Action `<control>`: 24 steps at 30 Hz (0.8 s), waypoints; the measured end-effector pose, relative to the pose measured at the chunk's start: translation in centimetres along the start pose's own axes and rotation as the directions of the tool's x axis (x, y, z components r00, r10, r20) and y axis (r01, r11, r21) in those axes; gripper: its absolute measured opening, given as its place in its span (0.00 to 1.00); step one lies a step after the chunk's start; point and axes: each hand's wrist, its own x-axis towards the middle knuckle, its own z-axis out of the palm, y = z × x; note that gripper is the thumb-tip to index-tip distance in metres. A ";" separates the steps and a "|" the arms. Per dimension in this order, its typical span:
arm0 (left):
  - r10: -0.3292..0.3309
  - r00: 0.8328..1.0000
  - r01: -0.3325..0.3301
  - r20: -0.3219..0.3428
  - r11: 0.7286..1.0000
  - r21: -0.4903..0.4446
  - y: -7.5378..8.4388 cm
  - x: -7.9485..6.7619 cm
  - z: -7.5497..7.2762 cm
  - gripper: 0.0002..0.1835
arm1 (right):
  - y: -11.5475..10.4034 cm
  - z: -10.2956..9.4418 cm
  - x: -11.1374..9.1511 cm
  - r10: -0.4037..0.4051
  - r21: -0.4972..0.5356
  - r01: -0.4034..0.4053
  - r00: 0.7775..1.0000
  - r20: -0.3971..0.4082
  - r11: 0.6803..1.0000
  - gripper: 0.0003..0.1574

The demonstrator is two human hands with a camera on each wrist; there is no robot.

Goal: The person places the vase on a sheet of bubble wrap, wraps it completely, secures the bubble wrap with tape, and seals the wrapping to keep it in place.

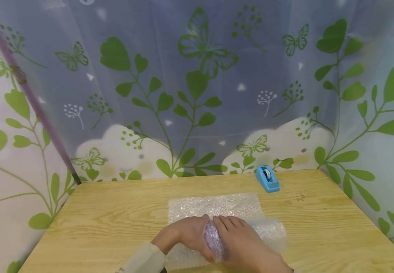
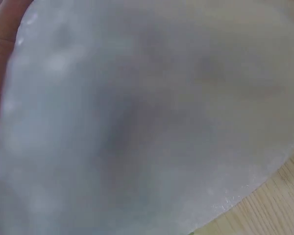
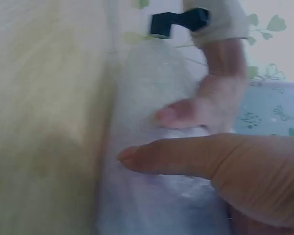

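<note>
A purple thing shows through layers of clear bubble wrap, rolled round it in the head view; its kind is hidden. My left hand grips the roll from the left, thumb on the near side. Close beside it, my right hand curves over the roll with its fingers on the far side. In the right wrist view both thumbs lie on the bubble-wrapped roll. Cloudy wrap fills most of the left wrist view, where only a strip of hand shows at the left.
A blue tape dispenser stands near the back edge of the wooden table. A loose end of the roll sticks out right of the right hand. Patterned curtains hang behind and at both sides.
</note>
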 end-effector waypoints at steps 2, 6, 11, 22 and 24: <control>0.000 1.000 0.000 0.009 1.000 -0.021 -0.1 0.1 0.0 0.39 | -0.2 0.7 -0.1 0.006 -0.025 -0.007 0.999 -0.032 1.000 0.57; -0.008 1.000 0.010 0.023 0.998 -0.062 -0.2 0.3 -0.1 0.36 | -0.3 1.7 -0.1 0.013 -0.062 -0.021 0.992 -0.124 0.998 0.58; 0.045 0.998 -0.037 0.052 0.989 -0.145 -0.8 0.7 -0.3 0.33 | -0.5 2.2 0.4 0.041 -0.067 -0.054 0.981 -0.189 0.996 0.58; 0.298 0.946 -0.233 0.126 0.898 -0.373 -2.2 1.6 -0.5 0.23 | 0.4 1.3 1.3 -0.021 -0.055 0.015 0.994 -0.111 0.998 0.54; 0.285 0.948 -0.210 0.142 0.895 -0.394 -2.3 1.6 -0.4 0.23 | 0.7 1.0 1.4 -0.029 -0.031 0.027 0.997 -0.071 0.999 0.53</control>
